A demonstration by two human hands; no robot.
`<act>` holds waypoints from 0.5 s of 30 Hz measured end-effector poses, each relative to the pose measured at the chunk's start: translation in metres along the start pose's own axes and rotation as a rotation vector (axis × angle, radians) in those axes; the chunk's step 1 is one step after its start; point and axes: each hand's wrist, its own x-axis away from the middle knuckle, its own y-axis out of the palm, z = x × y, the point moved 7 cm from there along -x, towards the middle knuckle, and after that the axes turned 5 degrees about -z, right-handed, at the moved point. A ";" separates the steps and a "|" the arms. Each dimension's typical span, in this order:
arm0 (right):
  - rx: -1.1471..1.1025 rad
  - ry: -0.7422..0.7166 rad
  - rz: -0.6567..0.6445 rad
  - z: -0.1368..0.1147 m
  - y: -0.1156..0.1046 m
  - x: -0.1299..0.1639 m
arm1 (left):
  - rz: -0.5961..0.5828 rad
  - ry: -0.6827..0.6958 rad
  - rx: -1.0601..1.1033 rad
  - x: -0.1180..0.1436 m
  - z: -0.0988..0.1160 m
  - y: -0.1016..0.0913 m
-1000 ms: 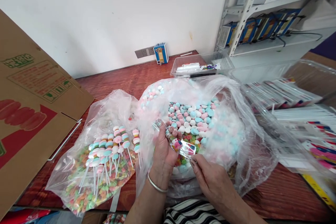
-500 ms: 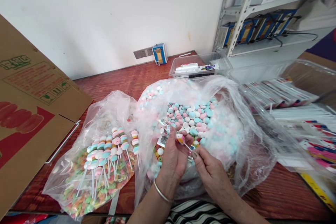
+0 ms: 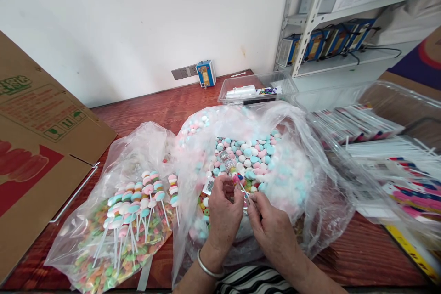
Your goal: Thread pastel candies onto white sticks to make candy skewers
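A candy skewer in a clear printed wrapper (image 3: 227, 161) is held over the open bag of sweets, its white stick pointing down toward me. My left hand (image 3: 225, 209), with a silver bangle at the wrist, has its fingers closed around the lower end, near a colourful tag-like piece (image 3: 237, 178). The stick's end is pinched between thumb and fingers of my right hand (image 3: 272, 225). Pink, white and blue round candies (image 3: 253, 152) fill the plastic bag (image 3: 306, 133) beneath. Unwrapped candy skewers (image 3: 134, 204) lie on another clear bag (image 3: 138, 135) at left.
At left stands a cardboard box (image 3: 51, 142). A clear tray (image 3: 292, 87) with white rolls is behind the bag; a clear bin (image 3: 389, 86) with flat packs is at right. A blue device (image 3: 206, 74) stands by the wall sockets, and a metal shelf (image 3: 310, 20) at back right.
The candy skewer has turned so its wrapped body points away from me and shows more. My left hand has rolled palm-down around its lower end; my right hand still pinches the stick.
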 end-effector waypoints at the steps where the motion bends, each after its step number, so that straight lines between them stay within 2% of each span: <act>1: 0.044 -0.028 0.017 -0.002 -0.001 0.000 | -0.001 0.020 -0.040 0.000 0.002 -0.001; 7: 0.208 -0.129 0.100 -0.014 -0.005 0.000 | -0.040 0.155 -0.342 -0.001 0.011 -0.004; 12: 0.220 -0.119 0.084 -0.014 -0.002 0.000 | -0.047 0.178 -0.331 -0.001 0.010 -0.006; 15: 0.180 -0.095 0.059 -0.012 -0.003 0.001 | -0.109 0.206 -0.388 0.007 0.012 0.001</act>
